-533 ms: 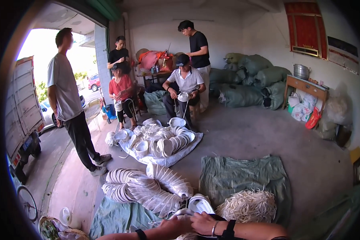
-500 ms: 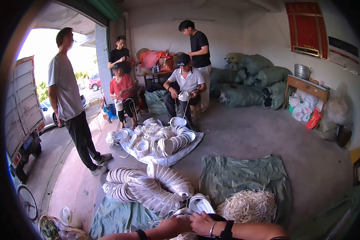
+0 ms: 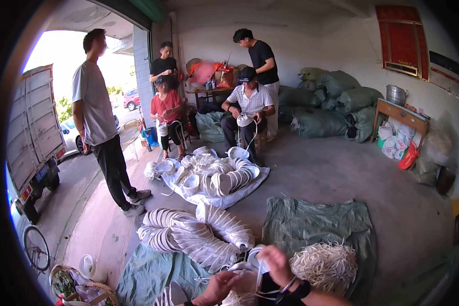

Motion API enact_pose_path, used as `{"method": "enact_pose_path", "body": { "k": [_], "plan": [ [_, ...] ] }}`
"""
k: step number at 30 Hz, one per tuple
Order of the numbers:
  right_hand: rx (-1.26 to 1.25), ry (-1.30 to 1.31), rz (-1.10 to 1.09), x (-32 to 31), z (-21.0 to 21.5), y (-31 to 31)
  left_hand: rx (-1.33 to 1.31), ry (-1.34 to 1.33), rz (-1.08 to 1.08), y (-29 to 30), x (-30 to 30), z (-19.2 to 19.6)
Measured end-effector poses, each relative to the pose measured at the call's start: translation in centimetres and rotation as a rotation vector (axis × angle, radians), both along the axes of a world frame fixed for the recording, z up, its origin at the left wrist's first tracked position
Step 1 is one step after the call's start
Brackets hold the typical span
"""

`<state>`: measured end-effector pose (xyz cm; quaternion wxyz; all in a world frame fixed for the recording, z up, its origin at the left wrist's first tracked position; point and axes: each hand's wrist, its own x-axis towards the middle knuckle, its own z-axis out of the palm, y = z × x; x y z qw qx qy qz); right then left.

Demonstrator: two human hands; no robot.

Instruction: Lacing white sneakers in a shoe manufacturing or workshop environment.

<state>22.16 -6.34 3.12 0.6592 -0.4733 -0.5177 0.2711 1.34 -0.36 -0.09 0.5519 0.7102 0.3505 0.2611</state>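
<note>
- Plainly, the white cord loops (image 3: 250, 275) sit low at the frame's edge between both hands: the left hand (image 3: 220, 286) is curled under the bundle and the right hand (image 3: 276, 264) is closed over its top, with strands running down past the wrist.
- Loose strands could snag on the wristband or tangle into the heap of white cord (image 3: 325, 265) just beside the right hand, judging by how close they lie.
- A slack grip might let the loops spring apart onto the green tarp (image 3: 316, 224).
- Rows of stacked white rings (image 3: 199, 232) lie just ahead on the concrete floor (image 3: 341, 173); more rest on a white sheet (image 3: 214, 196).
- Four other people, green sacks (image 3: 331, 102) and an open doorway fill the room.
</note>
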Motion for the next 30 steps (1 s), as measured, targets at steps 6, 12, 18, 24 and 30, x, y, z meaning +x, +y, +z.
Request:
{"method": "enact_pose_path", "body": {
  "k": [6, 12, 18, 24, 30],
  "plan": [
    [-0.433, 0.544, 0.085, 3.3, 2.3, -0.6, 1.027, 0.360, -0.452, 2.2, -0.3, 2.5],
    [-0.714, 0.236, 0.294, 3.1, -1.1, -3.6, 0.891, 0.697, -0.498, 1.8, 1.1, 5.2],
    [-0.692, 0.192, 0.268, 3.3, -2.4, -4.9, 0.950, 0.916, -0.566, 0.6, 1.7, 4.8],
    [-0.640, 0.243, 0.261, 2.7, -2.7, -5.2, 0.739, 0.620, -0.341, -0.1, 1.4, 3.2],
    [-0.530, 0.353, 0.252, 2.6, -2.2, -4.4, 0.599, 0.565, -0.088, -1.4, 2.4, 3.4]
  ]
}}
